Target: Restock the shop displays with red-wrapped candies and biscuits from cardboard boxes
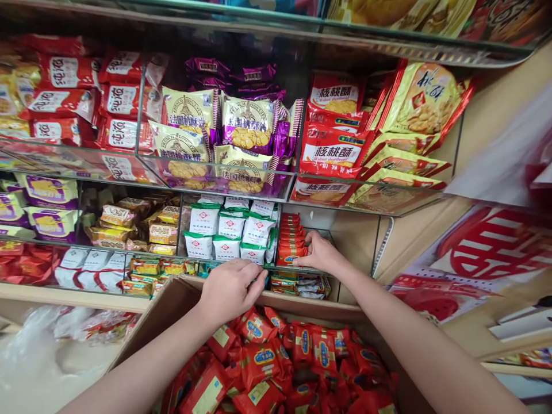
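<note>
My right hand (318, 253) reaches into a shelf compartment. Its thumb and fingers close at the right side of a stack of small red snack packets (290, 240), gripping at least the front one. Over the far rim of an open cardboard box (332, 306) is my left hand (233, 290), its fingers curled. What they hold, if anything, is hidden. Below both hands, the box holds a loose heap of red wrapped snack packets (261, 359) with blue and gold labels.
White-and-green packets (228, 225) fill the compartment left of the red stack. Above, a glass-fronted shelf carries French biscuit packets (248, 126) and red walnut shortbread packets (330, 149). Glass dividers and a front lip (224, 172) edge the compartments. Clear plastic (52, 345) lies at lower left.
</note>
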### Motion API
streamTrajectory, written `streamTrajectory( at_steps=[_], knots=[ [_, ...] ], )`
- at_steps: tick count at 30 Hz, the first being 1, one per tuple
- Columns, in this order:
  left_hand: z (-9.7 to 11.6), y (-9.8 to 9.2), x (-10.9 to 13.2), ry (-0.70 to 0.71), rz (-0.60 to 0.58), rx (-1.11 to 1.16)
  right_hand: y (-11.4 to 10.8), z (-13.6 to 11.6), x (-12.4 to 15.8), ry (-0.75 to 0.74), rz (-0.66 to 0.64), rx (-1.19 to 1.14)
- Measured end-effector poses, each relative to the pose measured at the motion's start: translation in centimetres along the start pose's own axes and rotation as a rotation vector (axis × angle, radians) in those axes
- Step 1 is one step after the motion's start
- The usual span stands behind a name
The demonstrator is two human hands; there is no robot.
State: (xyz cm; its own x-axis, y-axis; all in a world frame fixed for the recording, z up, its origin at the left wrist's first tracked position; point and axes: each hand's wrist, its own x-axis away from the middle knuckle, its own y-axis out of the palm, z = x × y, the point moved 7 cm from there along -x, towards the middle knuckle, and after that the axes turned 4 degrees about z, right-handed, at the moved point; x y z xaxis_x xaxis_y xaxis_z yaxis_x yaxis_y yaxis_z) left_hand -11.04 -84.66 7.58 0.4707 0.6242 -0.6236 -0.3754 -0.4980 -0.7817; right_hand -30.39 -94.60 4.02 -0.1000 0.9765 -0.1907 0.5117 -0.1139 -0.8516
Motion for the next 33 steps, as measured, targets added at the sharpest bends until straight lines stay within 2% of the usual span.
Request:
streamTrajectory(
  at_steps=[14,21,24,27,28,29,31,32,33],
  knots=[
    [0.1,-0.4,0.2,0.022,0.019,-0.004,-0.3,0.3,-0.1,0.037,0.050,0.089],
    [0.0,-0.7,0.1,0.038,0.050,-0.006,-1.0,-0.8,0.1,-0.005,0.075,0.058],
    [0.0,-0.8,0.1,0.056,0.077,-0.019,-2.6,-2.3,0.6,-0.093,0.170,-0.009],
    [0.2,-1.0,0.1,0.082,0.099,-0.047,-4.8,-4.9,3.4,-0.234,0.350,-0.050],
    [0.2,-1.0,0.2,0.086,0.103,-0.058,-4.9,-6.1,5.0,-0.313,0.366,-0.033],
    [0.3,-1.0,0.2,0.085,0.105,-0.068,-4.5,-7.3,6.9,-0.421,0.337,0.010],
    [0.3,-1.0,0.1,0.077,0.100,-0.082,-2.0,-9.3,11.3,-0.684,0.159,0.160],
    [0.3,-1.0,0.1,0.071,0.092,-0.083,-0.2,-9.5,13.5,-0.789,0.041,0.247],
    [0.3,-1.0,0.1,0.064,0.082,-0.083,1.7,-9.0,15.2,-0.834,-0.071,0.320]
  ],
)
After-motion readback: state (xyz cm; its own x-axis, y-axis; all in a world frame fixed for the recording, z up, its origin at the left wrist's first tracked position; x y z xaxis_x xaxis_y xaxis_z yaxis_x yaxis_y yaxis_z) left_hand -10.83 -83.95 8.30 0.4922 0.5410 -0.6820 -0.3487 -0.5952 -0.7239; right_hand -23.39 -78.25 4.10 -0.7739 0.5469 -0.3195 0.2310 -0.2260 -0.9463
